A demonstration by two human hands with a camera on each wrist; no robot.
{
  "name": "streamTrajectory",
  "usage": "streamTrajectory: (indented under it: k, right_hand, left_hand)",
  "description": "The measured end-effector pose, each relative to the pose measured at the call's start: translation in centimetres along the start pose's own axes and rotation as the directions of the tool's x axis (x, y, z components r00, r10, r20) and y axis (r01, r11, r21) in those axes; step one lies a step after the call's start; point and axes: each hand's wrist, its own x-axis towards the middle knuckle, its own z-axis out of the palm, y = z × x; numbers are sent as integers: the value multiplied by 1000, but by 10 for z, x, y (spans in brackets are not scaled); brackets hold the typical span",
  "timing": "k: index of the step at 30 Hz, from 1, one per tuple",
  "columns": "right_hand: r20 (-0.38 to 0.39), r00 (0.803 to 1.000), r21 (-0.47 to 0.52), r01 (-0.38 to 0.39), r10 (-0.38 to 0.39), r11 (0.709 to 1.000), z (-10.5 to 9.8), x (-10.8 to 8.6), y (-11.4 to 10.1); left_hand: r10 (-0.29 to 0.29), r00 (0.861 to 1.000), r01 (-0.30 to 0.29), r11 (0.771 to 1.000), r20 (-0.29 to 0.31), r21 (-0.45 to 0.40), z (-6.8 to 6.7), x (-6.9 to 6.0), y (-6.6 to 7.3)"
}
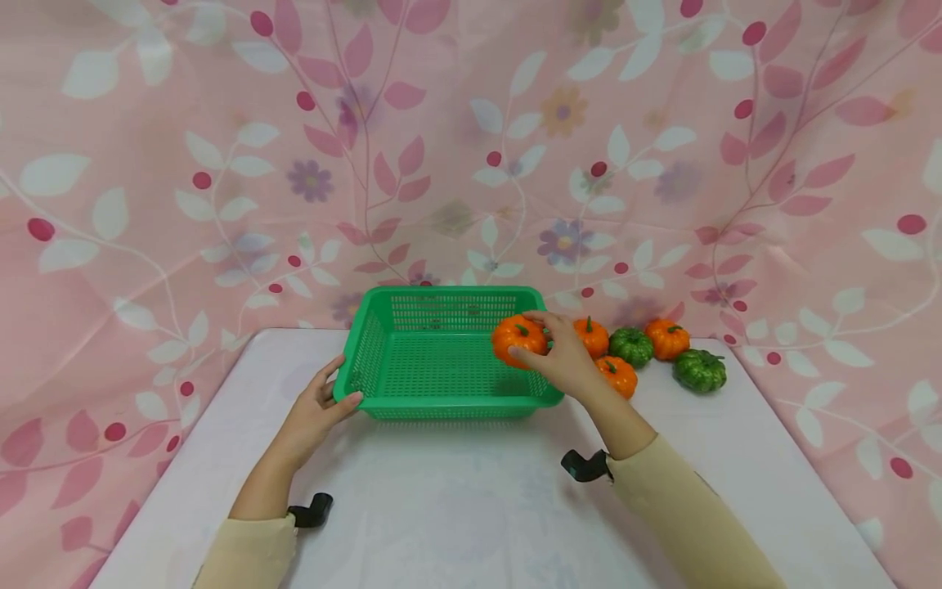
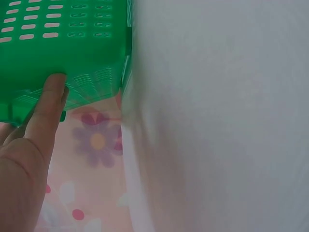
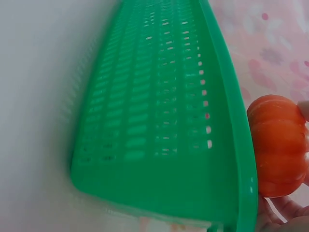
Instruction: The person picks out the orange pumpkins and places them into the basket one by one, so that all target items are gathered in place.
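A: What does the container look like, and where is the pumpkin?
B: The green basket (image 1: 441, 402) is a wide rectangle with slanting walls and rounded corners, standing on the desk (image 1: 471, 515). Its slotted floor shows across most of the inside. The orange pumpkin (image 1: 515, 342) is held up over its right end, near the rim; how far it dips inside is hard to tell.
A: And the person's fingers?
B: The right hand (image 1: 570, 360) grasps that pumpkin, thumb on the near side and fingers round the far side. The left hand (image 1: 309, 421) holds the basket's near left corner, thumb at the front rim, the other fingers against the outer left end.
A: What lies outside the basket?
B: Right of it, three other orange pumpkins (image 1: 667, 339) and two green pumpkins (image 1: 700, 372) sit on the desk in a loose cluster.
A: Materials?
B: The basket looks like smooth plastic, its walls pierced by rows of small slots. The pumpkins are squat, ribbed and glossy, the green ones mottled. The desk has a white top, and behind it hangs a creased pink backdrop (image 1: 441, 147) printed with leaves and flowers.
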Motion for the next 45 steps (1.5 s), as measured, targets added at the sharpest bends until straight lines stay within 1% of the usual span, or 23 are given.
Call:
streamTrajectory:
  k: [5,7,14,19,29,34,40,45]
  right_hand:
    - [-8,1000,-20,15,-15,1000,9,7,-8]
    - [-5,1000,-12,20,-20,1000,13,9,-11]
    - [51,998,59,29,-32,998,30,17,-24]
    - [75,997,78,26,-32,997,41,23,-32]
    - [137,989,53,56,-63,997,67,32,-48]
    - [170,982,65,68,-78,996,79,38,-57]
    - [211,975,65,57,-69,996,93,49,-66]
    - [244,967,30,62,-68,998,104,59,-68]
  left_hand:
    - [2,1000,-2,1000,3,-9,0,0,0]
    - [3,1000,-3,1000,6,-19,0,0,0]
    - [1,1000,-1,1000,3,-17,0,-1,0]
    - [15,1000,-15,999,11,-31,-2,-1,1]
    - [-5,1000,6,1000,15,-30,-1,-3,3]
    - [-10,1000,11,999,19,-32,-1,-3,2]
    - [-8,1000,9,1000,20,-30,-2,-2,1]
    - [-6,1000,6,1000,26,-17,-2,-2,1]
